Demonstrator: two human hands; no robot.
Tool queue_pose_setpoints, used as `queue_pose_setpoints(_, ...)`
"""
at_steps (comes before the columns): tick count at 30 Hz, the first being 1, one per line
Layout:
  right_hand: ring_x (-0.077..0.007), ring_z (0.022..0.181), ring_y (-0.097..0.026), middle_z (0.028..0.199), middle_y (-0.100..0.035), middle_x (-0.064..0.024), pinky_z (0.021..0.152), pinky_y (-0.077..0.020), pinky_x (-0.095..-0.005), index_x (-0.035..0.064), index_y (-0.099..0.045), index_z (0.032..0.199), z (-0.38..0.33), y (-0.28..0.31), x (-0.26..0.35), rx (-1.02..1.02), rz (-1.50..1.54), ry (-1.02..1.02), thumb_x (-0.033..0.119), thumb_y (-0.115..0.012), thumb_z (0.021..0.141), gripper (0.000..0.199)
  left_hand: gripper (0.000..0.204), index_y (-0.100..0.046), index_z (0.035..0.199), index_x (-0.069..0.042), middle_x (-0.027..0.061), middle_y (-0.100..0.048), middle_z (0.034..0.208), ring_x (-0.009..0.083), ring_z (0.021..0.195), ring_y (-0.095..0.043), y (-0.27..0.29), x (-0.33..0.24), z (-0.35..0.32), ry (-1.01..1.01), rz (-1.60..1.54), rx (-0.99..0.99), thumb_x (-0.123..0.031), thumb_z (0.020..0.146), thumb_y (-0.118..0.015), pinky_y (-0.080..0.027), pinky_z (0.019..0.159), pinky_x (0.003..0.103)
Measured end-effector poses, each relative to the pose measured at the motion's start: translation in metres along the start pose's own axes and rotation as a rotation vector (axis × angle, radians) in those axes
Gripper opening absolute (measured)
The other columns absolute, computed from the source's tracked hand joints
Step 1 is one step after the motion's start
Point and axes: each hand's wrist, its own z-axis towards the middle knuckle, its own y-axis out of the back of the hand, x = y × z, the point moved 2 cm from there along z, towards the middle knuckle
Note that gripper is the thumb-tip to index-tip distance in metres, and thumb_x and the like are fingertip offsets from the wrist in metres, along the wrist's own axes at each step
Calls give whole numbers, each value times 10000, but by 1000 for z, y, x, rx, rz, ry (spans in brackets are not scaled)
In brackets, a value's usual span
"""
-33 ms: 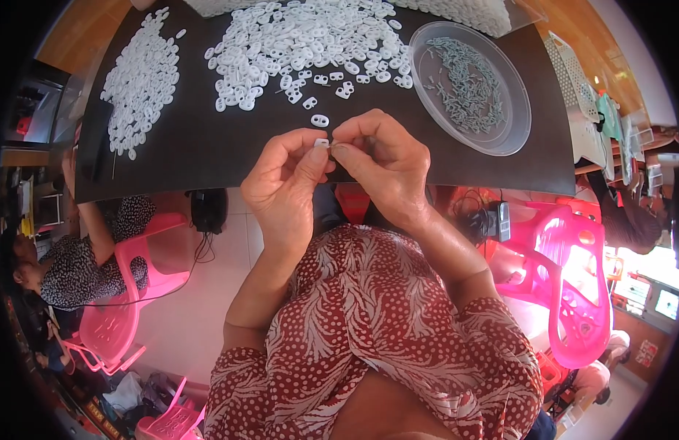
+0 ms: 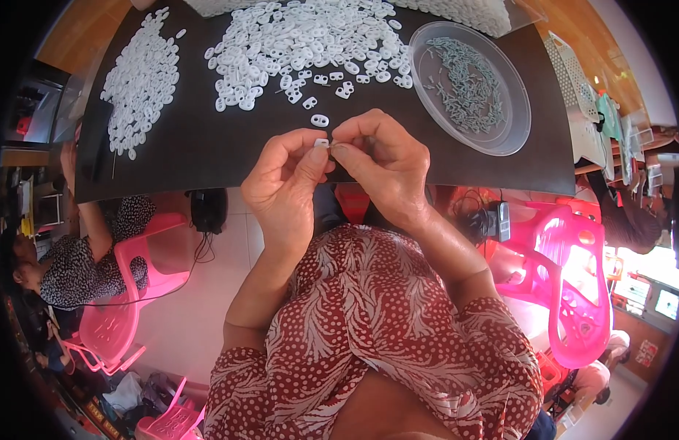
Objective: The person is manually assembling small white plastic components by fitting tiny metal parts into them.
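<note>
My left hand [image 2: 284,172] pinches a small white plastic piece [image 2: 322,143] between thumb and forefinger, just above the table's near edge. Fingertips pressed together, my right hand [image 2: 387,163] meets it from the right; whatever it grips is too small and covered to make out. A loose white oval piece with two holes [image 2: 319,120] lies on the table just beyond my fingers. Farther back spreads a large heap of similar white two-holed pieces [image 2: 303,40], with several strays at its near edge.
A round clear plastic tray [image 2: 517,121] at the right holds many thin grey-green bits [image 2: 468,84]. Another white heap [image 2: 143,81] covers the left of the dark table [image 2: 200,150]. Pink chairs [image 2: 585,293] stand on both sides; a person in a patterned top [image 2: 90,257] sits at the left.
</note>
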Motion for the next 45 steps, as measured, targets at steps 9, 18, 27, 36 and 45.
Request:
queue_pose_setpoints(9, -75, 639, -546, 811, -576, -45, 569, -459, -225, 11, -612, 859, 2, -1, 1, 31, -56, 74, -53, -662, 753, 133, 99, -636, 932, 29, 34, -627, 804, 72, 646, -562, 1, 3, -2, -97, 110, -31, -34, 857, -646, -469, 569, 190)
queue_pose_setpoints(18, -73, 628, -544, 807, -579, -45, 558, -454, -228, 7, -618, 865, 5, -1, 2, 90, -102, 57, -41, -651, 762, 118, 87, -629, 921, 30, 29, -618, 794, 66, 642, -550, 4, 8, -2, -128, 166, 0, -27, 858, -643, -465, 568, 193)
queue_pose_setpoints(27, -99, 684, -593, 824, -587, -64, 591, -477, -231, -10, -607, 916, 4, -7, 1, 113, -16, -31, -51, -631, 789, 136, 99, -641, 943, 24, 38, -629, 812, 71, 641, -578, 10, 13, 1, 7, 12, -88, -23, 856, -642, -476, 555, 196)
queue_pose_setpoints(36, -109, 707, -596, 856, -593, -76, 613, -488, -238, 2, -610, 957, 5, -10, -3, 110, -30, -25, -61, -639, 769, 200, 95, -627, 938, 64, 63, -626, 774, 90, 605, -548, 10, 12, 6, -3, -26, -119, 19, 855, -620, -450, 552, 199)
queue_pose_setpoints(45, -234, 768, -551, 843, -589, -70, 620, -469, -322, 59, -659, 866, 10, -12, -2, 93, -406, 387, -51, -648, 696, 202, 105, -618, 952, 61, 53, -605, 743, 99, 595, -540, 9, 18, 9, 27, -114, -130, 4, 865, -612, -442, 543, 205)
